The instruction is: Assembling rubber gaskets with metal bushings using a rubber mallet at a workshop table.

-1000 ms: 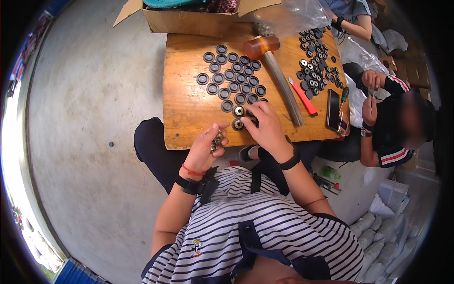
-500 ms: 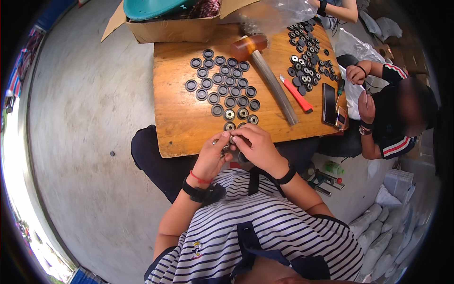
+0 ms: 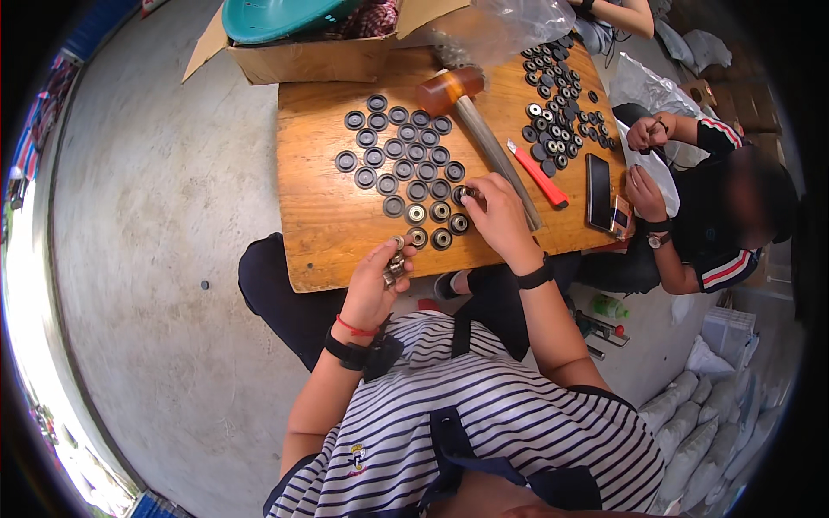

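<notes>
Several small metal bearings (image 3: pixel 394 266) are gathered in my left hand (image 3: pixel 370 289), whose fingers curl round them just off the table's near edge. One bearing shows upright between its thumb and finger. Out over the table, my right hand (image 3: pixel 499 220) pinches another bearing (image 3: pixel 467 192) at a black plastic wheel on the right side of the group; the fingertips partly hide it. Several black round wheels (image 3: pixel 397 148) lie in loose rows, hollow side up. The nearest ones, such as this wheel (image 3: pixel 440 238), have bearings seated in their centres.
On the wooden table (image 3: pixel 319 246) lie a mallet (image 3: pixel 488 134), a red utility knife (image 3: pixel 540 177) and a phone (image 3: pixel 598 192). More wheels (image 3: pixel 561 112) spread at the far right. A cardboard box (image 3: pixel 311 62) stands at the back left. A co-worker (image 3: pixel 725 198) sits at the right.
My hands have parted. The right one has moved forward and right from the left hand to a black wheel; the left one has drawn slightly back with its bearings. The co-worker's hands shifted.
</notes>
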Motion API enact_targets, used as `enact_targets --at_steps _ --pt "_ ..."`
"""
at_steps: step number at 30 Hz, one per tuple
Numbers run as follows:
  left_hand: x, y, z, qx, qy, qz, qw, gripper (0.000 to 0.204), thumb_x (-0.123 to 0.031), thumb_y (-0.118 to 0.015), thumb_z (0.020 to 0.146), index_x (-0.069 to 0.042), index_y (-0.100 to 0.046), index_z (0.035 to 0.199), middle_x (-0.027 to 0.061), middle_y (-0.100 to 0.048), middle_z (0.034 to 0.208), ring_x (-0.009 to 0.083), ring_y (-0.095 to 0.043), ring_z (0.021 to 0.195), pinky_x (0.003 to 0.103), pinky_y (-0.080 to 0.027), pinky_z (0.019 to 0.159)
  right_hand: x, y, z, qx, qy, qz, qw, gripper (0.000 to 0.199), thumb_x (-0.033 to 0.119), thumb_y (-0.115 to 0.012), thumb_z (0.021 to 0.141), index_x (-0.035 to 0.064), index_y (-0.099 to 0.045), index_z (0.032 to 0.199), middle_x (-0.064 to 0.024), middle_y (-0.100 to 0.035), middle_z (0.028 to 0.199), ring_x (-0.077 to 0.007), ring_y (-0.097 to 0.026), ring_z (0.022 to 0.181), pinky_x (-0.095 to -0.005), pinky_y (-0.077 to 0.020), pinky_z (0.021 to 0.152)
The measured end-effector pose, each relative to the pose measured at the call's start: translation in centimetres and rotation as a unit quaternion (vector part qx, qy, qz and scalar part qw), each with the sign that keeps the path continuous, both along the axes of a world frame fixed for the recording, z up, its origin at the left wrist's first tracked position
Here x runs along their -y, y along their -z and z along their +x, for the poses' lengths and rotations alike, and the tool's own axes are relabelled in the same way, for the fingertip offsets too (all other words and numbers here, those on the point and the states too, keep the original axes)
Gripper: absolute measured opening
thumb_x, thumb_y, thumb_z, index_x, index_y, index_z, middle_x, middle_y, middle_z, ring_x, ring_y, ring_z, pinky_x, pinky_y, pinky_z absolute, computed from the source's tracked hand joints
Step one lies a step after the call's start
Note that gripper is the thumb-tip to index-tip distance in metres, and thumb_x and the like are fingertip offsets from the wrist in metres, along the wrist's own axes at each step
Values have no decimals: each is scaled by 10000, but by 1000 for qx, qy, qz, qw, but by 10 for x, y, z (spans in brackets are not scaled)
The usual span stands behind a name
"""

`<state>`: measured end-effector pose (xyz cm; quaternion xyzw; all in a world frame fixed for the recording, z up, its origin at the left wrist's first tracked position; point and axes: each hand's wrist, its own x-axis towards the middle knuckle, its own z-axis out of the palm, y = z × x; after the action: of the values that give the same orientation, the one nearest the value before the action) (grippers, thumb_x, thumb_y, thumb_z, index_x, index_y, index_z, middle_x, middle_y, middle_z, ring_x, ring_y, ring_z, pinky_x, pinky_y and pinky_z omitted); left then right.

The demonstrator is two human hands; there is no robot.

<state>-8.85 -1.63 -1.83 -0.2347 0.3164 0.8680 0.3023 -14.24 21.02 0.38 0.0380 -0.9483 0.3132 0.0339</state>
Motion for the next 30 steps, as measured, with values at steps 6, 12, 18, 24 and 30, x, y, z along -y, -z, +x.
enact_targets --at_steps 6,12,18,24,30 --pt "3 4 -1 2 -3 24 1000 303 -213 -482 998 27 -570 1160 58 -623 934 107 -559 759 202 -428 517 3 5 -2 -30 -32 34 998 180 85 -669 813 3 -636 970 -126 -595 923 -319 -578 938 -401 -473 817" --pt "2 2 -2 4 7 18 1000 297 -218 -495 996 21 -576 1152 47 -620 924 100 -558 762 199 -422 516 3 9 -2 -42 -36 53 997 182 88 -672 805 8 -641 965 -127 -592 917 -316 -579 935 -400 -475 811" --pt "0 -1 -1 -13 23 -9 1000 301 -240 -503 996 11 -596 1133 30 -611 900 92 -556 760 197 -417 523 6 1 -5 -1 -50 132 990 242 113 -690 788 25 -645 1009 -120 -583 920 -306 -575 922 -386 -473 779" --pt "0 6 2 -53 75 -52 994 285 -261 -520 989 -7 -618 1072 19 -600 852 79 -550 705 191 -378 483 37 -23 18 -63 -161 -26 985 277 122 -648 813 27 -620 1071 -109 -578 965 -296 -577 928 -375 -478 791" --pt "0 9 0 -92 119 -71 986 261 -269 -522 987 -28 -608 936 21 -583 763 69 -533 638 198 -330 438 49 -21 24 75 -276 -30 958 219 107 -649 824 17 -621 1022 -110 -591 960 -291 -594 895 -361 -489 779"
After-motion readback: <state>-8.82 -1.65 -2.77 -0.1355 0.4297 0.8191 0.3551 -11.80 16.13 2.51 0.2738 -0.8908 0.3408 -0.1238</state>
